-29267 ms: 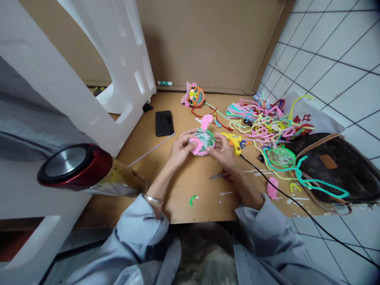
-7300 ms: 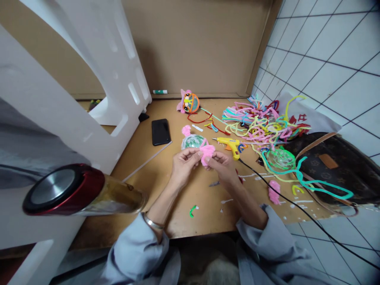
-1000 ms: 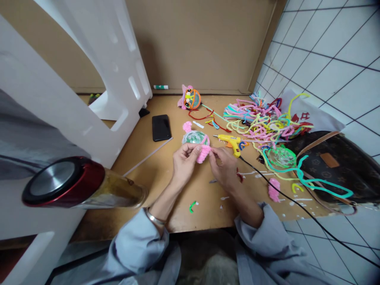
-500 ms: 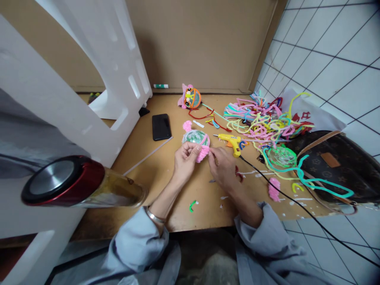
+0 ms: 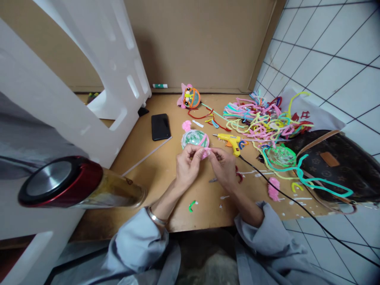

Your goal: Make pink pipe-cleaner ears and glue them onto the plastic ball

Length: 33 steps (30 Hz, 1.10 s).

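I pinch a pink piece just on my side of the ball. My left hand and right hand share this narrow grip, thumbs and fingertips meeting on the piece; they hide most of it, so I cannot tell its full shape. It looks separate from the ball.

The ball, green and white, already bears a pink band. A tuft sits at its far left edge; whether fixed or only resting there, I cannot tell. I judge the ball partly worked, with the piece in my grip not yet joined to anything.

Right of the ball, the glue gun lies on the worktop, out of my hands. Farther right and nearer me, a pink roll lies loose. Beyond the ball, a figure with eyes looks much more complete.
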Motion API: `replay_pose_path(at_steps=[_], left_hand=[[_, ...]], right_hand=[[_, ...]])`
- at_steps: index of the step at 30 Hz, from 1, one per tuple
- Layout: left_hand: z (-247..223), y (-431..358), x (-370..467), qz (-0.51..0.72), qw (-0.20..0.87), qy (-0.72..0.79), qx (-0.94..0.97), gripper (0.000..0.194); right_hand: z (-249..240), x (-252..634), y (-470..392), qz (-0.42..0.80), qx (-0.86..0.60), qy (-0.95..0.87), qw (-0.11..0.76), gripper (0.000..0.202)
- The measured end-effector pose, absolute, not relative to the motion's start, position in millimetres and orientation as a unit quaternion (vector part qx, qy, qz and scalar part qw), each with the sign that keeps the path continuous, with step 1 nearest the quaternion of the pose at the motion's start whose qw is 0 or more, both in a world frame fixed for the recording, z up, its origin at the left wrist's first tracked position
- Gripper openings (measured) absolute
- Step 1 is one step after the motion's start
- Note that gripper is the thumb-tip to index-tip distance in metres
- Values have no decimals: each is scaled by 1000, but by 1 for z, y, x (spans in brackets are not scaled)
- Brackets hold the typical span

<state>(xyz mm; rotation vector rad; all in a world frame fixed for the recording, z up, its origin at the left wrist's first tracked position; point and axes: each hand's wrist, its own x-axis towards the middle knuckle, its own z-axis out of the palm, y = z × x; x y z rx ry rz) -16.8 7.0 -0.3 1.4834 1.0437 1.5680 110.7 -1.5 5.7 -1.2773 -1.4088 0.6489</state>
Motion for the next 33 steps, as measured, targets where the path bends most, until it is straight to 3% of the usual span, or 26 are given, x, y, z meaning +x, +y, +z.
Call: replay_pose_path(at_steps=[9, 27, 33], left_hand=[[8, -1, -17, 591, 274, 421, 632, 14], [10, 11, -14, 645, 420, 426, 476, 40], [7, 13, -14, 651, 400, 439, 472, 38]], right_hand=[[5, 107, 1, 395, -518, -499, 572, 19], [15, 114, 4, 498, -501, -429, 563, 19], [19, 113, 1, 476, -497, -438, 578, 15]])
